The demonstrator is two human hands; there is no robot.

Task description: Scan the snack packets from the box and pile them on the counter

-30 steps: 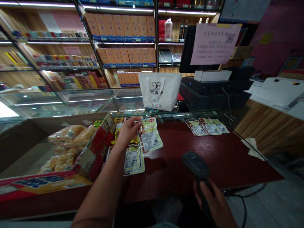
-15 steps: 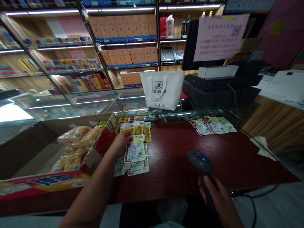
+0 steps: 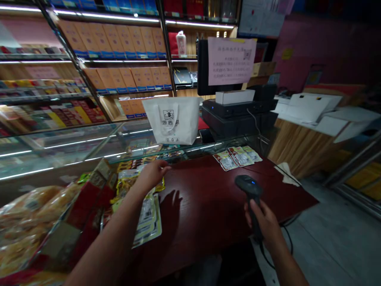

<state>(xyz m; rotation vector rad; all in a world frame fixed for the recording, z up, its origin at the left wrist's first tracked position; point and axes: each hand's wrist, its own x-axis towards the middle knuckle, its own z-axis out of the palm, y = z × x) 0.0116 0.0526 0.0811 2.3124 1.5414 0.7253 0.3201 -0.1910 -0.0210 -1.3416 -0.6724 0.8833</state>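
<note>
In my right hand (image 3: 263,218) I hold a dark handheld barcode scanner (image 3: 249,188) by its handle; a small blue light glows on top of its head. My left hand (image 3: 154,172) is raised over the left part of the dark red counter, fingers loosely apart with nothing in them, and its shadow falls on the wood. Beneath that hand and forearm lie yellow snack packets (image 3: 126,178) and a stack of pale green-edged packets (image 3: 150,222), both partly hidden. Across the counter, several similar packets (image 3: 238,157) lie overlapping in a row.
A cardboard box (image 3: 85,202) of wrapped bread (image 3: 44,202) stands at the left. Behind the counter (image 3: 202,206), a white tote bag (image 3: 174,123) rests on the glass case, beside a monitor with a pink notice (image 3: 230,59). A crumpled tissue (image 3: 287,173) lies near the right edge.
The view has swung to the right. My left hand has come off the pale packet it was touching and risen above the counter. My right hand still grips the scanner.
</note>
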